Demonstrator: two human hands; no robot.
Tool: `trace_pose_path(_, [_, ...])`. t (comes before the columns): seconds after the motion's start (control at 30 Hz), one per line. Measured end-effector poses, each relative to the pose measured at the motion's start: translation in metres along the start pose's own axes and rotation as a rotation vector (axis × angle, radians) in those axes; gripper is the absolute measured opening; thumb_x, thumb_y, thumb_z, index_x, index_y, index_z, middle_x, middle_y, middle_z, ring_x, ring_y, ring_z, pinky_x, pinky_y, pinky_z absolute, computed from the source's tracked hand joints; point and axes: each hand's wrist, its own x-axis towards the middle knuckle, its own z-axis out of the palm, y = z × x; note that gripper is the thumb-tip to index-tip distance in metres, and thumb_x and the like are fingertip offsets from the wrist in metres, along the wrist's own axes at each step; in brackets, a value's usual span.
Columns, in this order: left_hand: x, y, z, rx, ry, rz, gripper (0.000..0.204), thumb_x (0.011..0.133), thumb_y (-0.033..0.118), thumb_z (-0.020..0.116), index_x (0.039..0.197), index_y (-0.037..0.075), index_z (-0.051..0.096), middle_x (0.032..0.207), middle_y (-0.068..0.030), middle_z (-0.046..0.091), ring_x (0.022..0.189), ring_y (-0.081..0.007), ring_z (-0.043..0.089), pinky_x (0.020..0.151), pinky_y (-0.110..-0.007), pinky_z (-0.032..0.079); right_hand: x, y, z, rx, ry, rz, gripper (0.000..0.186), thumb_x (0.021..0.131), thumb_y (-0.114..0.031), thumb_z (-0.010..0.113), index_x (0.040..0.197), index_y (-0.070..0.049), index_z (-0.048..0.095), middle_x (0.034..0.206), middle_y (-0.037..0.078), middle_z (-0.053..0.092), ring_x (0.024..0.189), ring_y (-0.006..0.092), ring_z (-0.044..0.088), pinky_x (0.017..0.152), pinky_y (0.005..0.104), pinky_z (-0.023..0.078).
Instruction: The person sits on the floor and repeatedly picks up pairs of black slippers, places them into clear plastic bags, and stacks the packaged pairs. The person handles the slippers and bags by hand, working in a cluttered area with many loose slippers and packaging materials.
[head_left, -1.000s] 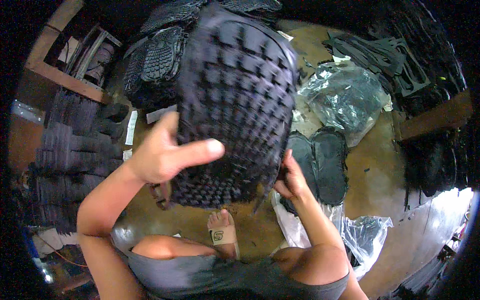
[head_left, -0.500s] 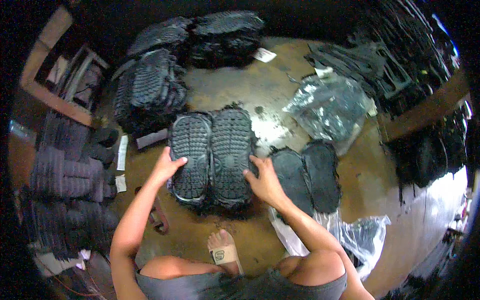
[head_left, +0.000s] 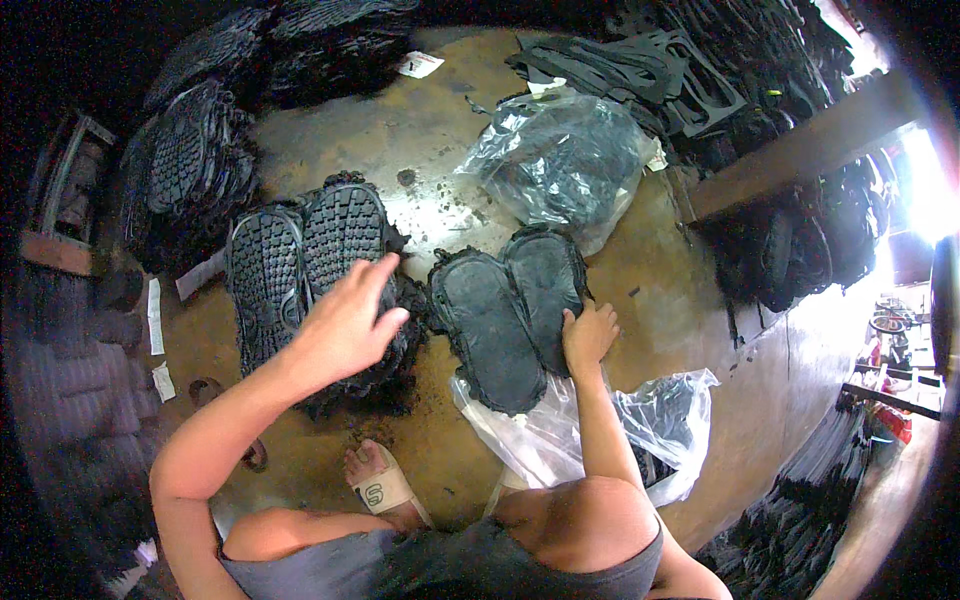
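A joined pair of black rubber shoe soles [head_left: 495, 325], smooth face up with ragged edges, lies on the floor in front of me. My right hand [head_left: 590, 338] grips its right edge, thumb on top and fingers along the outer side. To the left sits a stack of black soles [head_left: 268, 265] with the treaded face up. Over that stack's right side hangs my left hand [head_left: 352, 318], open, its fingers stretched toward the smooth pair and holding nothing.
A clear plastic bag [head_left: 565, 160] of dark pieces lies beyond the smooth soles. Another clear bag [head_left: 675, 400] is near my right knee. Sole stacks [head_left: 200, 150] stand at the far left. A brown beam [head_left: 800, 150] crosses the right side. Black sheet scraps [head_left: 640, 75] lie at the back.
Both hands have left the treaded soles. My right hand has taken the smooth pair's right edge, and my left has lifted and moved rightward. The view has turned right.
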Motion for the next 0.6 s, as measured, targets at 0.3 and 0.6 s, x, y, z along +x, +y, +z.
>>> trace_pose_path(0.3, [0.021,0.042,0.071,-0.69,-0.495,-0.188,0.082,0.103,0.052,0.054,0.156,-0.004,0.023,0.138,-0.0204,0.057,0.122,-0.0252,0.058,0.103,-0.038,0.047,-0.036,-0.06,-0.145,0.694,-0.342,-0.337,0.02,0.085,-0.015,0.071,0.098,-0.001,0.074,0.088,0.023,0.072,0.082,0.0349,0.072,0.076,0.0411,0.056])
trace_pose_path(0.6, [-0.004,0.055,0.029,-0.8,-0.085,-0.214,0.027,0.101,0.013,0.054,0.125,-0.001,0.056,0.111,-0.0077,0.064,0.102,-0.0185,0.059,0.095,-0.035,0.048,-0.065,-0.077,-0.18,1.374,-0.468,-0.492,0.021,0.096,-0.018,0.068,0.098,0.001,0.075,0.097,0.013,0.075,0.092,0.0211,0.07,0.084,0.0352,0.054])
